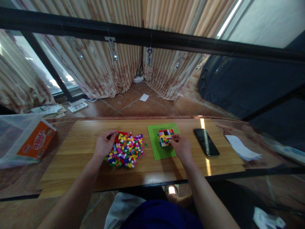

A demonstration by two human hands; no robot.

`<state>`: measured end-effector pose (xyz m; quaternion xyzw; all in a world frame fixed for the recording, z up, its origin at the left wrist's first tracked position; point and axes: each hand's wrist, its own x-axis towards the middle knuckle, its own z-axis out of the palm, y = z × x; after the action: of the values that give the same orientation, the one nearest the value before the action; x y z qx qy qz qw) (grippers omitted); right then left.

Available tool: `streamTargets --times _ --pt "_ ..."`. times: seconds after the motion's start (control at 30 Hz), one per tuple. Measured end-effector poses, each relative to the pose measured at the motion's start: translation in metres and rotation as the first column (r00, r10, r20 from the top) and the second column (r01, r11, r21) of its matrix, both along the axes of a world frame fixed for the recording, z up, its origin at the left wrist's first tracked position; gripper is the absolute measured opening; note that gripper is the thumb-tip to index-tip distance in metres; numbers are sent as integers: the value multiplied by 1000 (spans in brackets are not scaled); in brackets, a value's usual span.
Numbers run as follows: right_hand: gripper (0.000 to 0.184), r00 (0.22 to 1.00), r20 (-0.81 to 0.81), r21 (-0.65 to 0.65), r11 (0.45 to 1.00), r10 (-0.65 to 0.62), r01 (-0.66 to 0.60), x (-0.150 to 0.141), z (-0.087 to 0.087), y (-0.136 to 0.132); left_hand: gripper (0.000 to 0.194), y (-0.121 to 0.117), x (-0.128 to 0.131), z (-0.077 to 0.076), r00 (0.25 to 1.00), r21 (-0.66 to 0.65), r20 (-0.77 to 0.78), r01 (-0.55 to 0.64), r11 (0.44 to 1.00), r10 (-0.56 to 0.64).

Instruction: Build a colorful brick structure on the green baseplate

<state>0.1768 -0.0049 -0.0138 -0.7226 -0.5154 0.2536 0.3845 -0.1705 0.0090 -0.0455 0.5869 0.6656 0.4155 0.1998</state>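
A heap of small coloured bricks (126, 149) lies in the middle of the wooden board (71, 159). My left hand (104, 144) rests on the heap's left edge with its fingers curled; what they hold, if anything, is hidden. To the right lies a green baseplate (162, 151) with a small multicoloured brick block (165, 136) built on it. My right hand (180, 145) is at the block's right side, its fingertips pinched against the block.
A black phone (206, 141) lies right of the baseplate, and a white paper (240, 148) sits further right. At the far left stands an orange box in a clear plastic bag (26, 140). A black bar crosses the view overhead.
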Motion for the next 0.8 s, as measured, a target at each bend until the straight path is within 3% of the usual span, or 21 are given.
streamTargets --times 0.2,0.27,0.37,0.43,0.57,0.8 --pt "26 982 -189 53 998 -16 26 -1 1 -8 33 1 -1 -1 1000 3 3 14 1000 -14" --pt "29 982 -186 106 992 -40 61 -4 0 -15 33 2 -1 -2 1000 5 12 12 1000 -12" --pt "25 998 -67 184 983 6 6 -17 1 -26 33 2 0 -3 1000 1 13 7 1000 -7" --pt "20 991 38 203 970 125 -130 -32 3 -32 33 1 0 -2 1000 2 4 3 1000 -3" --pt "18 908 217 137 910 358 -391 -67 3 -38 31 0 1 -1 1000 3 -8 -1 1000 1" --pt "19 805 427 -39 898 411 -438 -99 -5 -25 31 0 1 -1 1000 8 -2 2 1000 -2"
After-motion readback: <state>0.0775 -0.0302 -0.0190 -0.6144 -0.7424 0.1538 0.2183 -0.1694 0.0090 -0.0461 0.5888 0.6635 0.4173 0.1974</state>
